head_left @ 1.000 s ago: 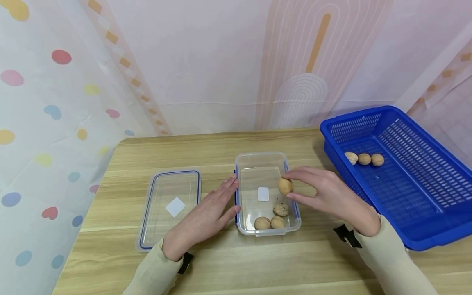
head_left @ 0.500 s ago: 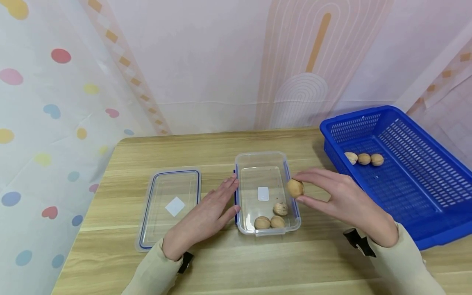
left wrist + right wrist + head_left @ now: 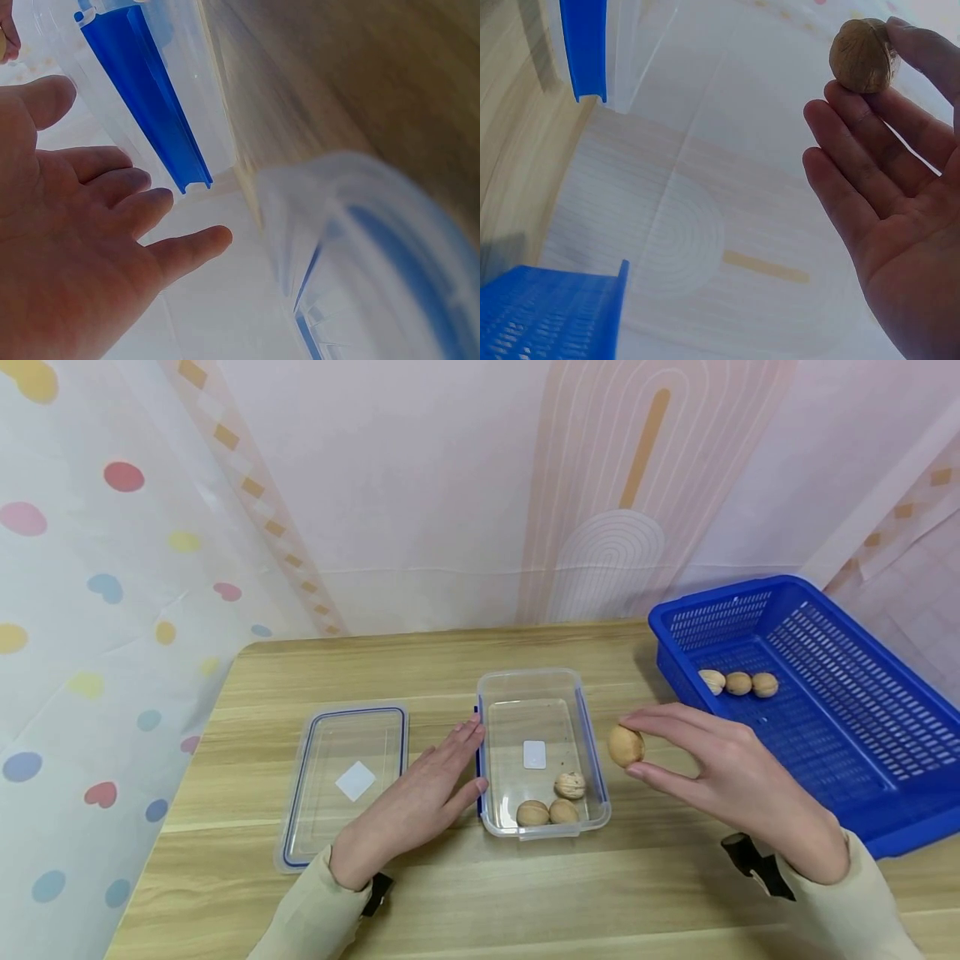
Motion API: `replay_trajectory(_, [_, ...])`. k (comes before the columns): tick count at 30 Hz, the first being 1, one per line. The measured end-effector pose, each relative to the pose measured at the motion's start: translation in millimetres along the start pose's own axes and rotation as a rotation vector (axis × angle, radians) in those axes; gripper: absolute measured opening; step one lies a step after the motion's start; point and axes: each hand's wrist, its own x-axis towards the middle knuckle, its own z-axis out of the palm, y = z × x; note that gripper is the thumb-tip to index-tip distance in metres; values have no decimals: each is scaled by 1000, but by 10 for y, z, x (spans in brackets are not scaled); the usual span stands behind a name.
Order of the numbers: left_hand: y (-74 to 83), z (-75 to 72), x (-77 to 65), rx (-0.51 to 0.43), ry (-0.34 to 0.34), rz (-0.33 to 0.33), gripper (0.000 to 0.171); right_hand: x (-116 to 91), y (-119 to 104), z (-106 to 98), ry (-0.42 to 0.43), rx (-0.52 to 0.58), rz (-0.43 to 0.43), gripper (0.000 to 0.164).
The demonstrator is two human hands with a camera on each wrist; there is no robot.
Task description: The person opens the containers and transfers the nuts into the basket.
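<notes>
My right hand (image 3: 720, 768) pinches a walnut (image 3: 626, 746) between thumb and fingertips, just right of a clear plastic container (image 3: 510, 722). In the right wrist view the same walnut (image 3: 862, 56) sits between thumb and index finger, the other fingers stretched out beneath. Three walnuts lie inside the container near its front right corner, one of them paler and rougher (image 3: 570, 786). My left hand (image 3: 416, 797) rests with straight fingers at the container's left side. The left wrist view shows those fingers beside the container's blue side clip (image 3: 146, 94).
A blue perforated basket (image 3: 832, 752) stands on the right, with three walnuts (image 3: 738, 683) in its far left corner. A clear lid (image 3: 318, 793) with a blue seal lies left of the container on the wooden table (image 3: 525, 902). Patterned cloth (image 3: 420, 493) hangs behind.
My right hand has moved to the right with the walnut, from over the container's right edge to outside it. The left hand stays in place.
</notes>
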Motion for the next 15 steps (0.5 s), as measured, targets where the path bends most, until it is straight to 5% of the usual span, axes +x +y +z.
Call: replay_trajectory(15, [4,-2,4,14,4,7,71,-157,-5,-266,66,-75,16,58])
